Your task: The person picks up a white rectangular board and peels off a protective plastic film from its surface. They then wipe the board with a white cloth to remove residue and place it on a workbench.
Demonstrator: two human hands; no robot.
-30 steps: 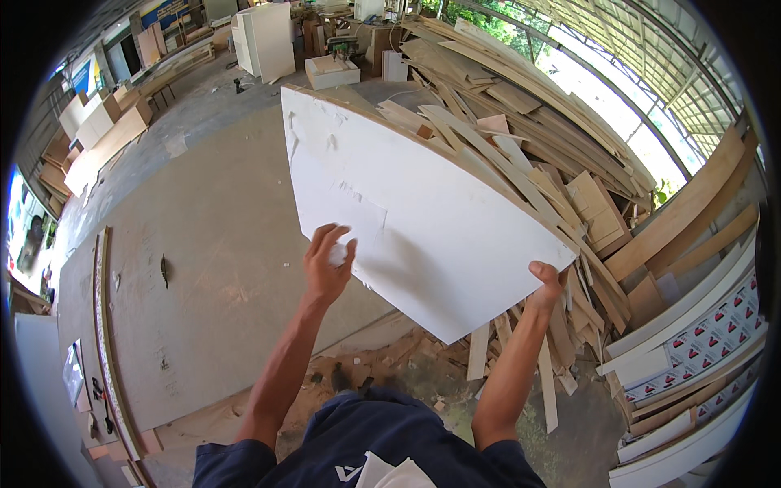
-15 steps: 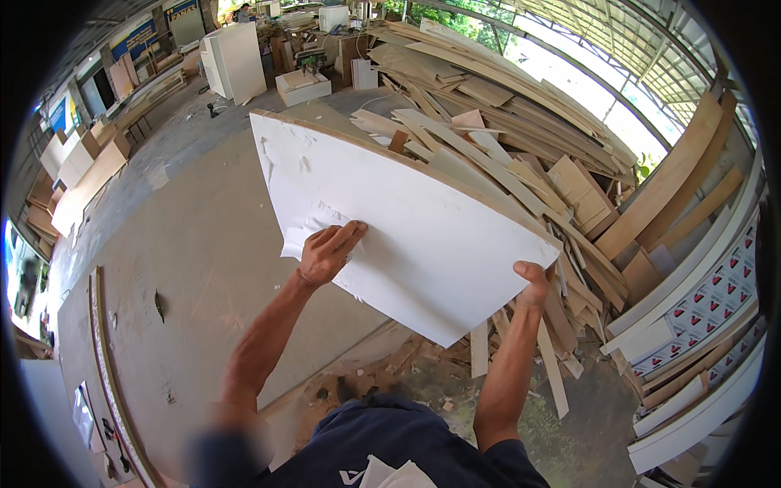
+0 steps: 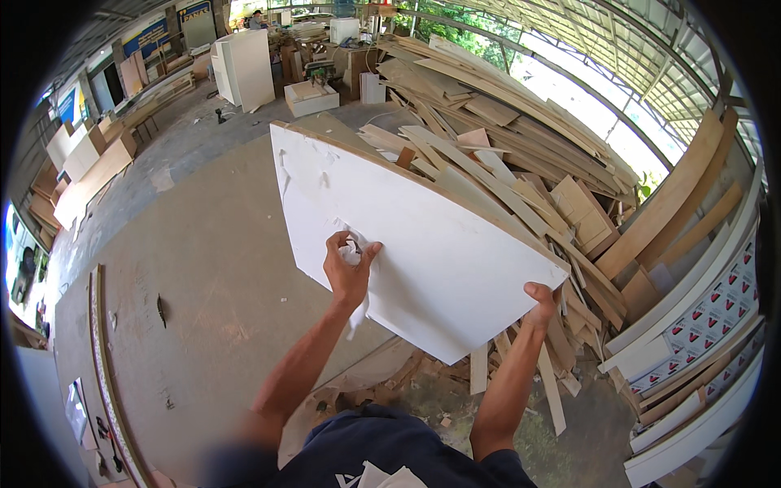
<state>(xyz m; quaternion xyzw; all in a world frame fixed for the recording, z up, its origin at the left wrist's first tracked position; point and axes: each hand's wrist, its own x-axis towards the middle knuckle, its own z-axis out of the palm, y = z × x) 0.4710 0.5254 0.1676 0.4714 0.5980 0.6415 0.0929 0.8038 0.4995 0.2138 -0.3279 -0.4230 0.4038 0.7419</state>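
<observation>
A large white panel (image 3: 439, 268) with a raw wood-coloured top edge is held tilted in front of me. My right hand (image 3: 543, 305) grips its right edge, thumb on the white face and fingers out of sight behind. At the panel's left-middle, my left hand (image 3: 351, 264) is closed on crumpled thin white film (image 3: 351, 250), its thumb and fingers curled around the bunch. A loose strip of the film hangs below this hand, past the panel's lower edge. Small torn scraps cling near the panel's upper left corner.
A wide grey-brown board surface (image 3: 211, 236) spreads to the left, with a long narrow strip (image 3: 102, 350) on it. A heap of timber offcuts (image 3: 496, 122) rises behind the panel. White boards (image 3: 691, 342) are stacked at right. A white cabinet (image 3: 244, 71) stands at the back.
The film flap left of my left hand is now bunched in that hand and hangs below it. The hand has turned upright and moved slightly right; the panel has shifted a little right and down.
</observation>
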